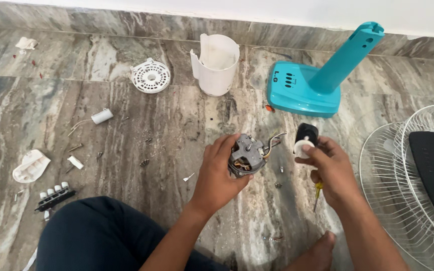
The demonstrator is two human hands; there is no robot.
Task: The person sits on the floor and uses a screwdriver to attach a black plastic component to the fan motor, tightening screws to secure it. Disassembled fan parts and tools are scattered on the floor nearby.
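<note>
two hands busy mid-teardown: left hand (217, 175) fingers gripping bare grey metal fan motor (247, 155), right hand (332, 173) fingers closed on small black-and-white round part (305, 142) plus yellow-handled screwdriver (317, 193); next, probably freeing wires.

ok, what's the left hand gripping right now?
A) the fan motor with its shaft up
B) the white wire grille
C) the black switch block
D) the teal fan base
A: the left hand wraps the metal fan motor, shaft pointing up, while the teal fan base stands untouched on the floor behind and the right hand holds a small black-and-white part.
</note>
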